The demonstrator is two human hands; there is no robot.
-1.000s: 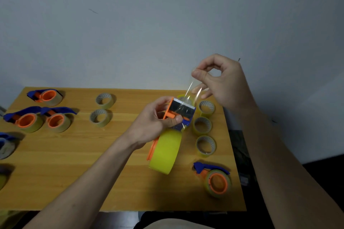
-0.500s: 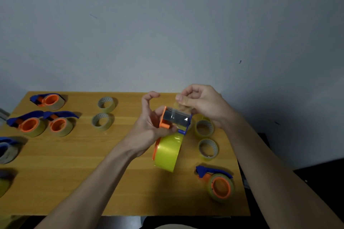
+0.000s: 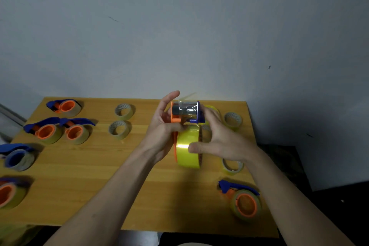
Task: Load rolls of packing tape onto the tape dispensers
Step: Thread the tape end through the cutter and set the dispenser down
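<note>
Both hands — left hand (image 3: 162, 130), right hand (image 3: 219, 140) — grip tape dispenser (image 3: 186, 126) between them.

Seven loaded tape dispensers show in all: one held dispenser (image 3: 185, 126) above the table (image 3: 99, 185), five to its left on the wood (one at the far edge (image 3: 65, 107), a pair side by side (image 3: 47, 131) (image 3: 76, 131), a blue-cored one (image 3: 17, 158) and one at the picture's left edge (image 3: 8, 193)), and one to its near right (image 3: 245, 201). Loose tape rolls number at least four: two to the left of the held dispenser (image 3: 123, 110) (image 3: 118, 129), two to its right (image 3: 232, 120) (image 3: 232, 166); a fifth yellowish curve (image 3: 211, 108) just behind it is too hidden to count surely. Two hands are on the held dispenser: one left hand (image 3: 161, 132), one right hand (image 3: 221, 138); there is one table.
</note>
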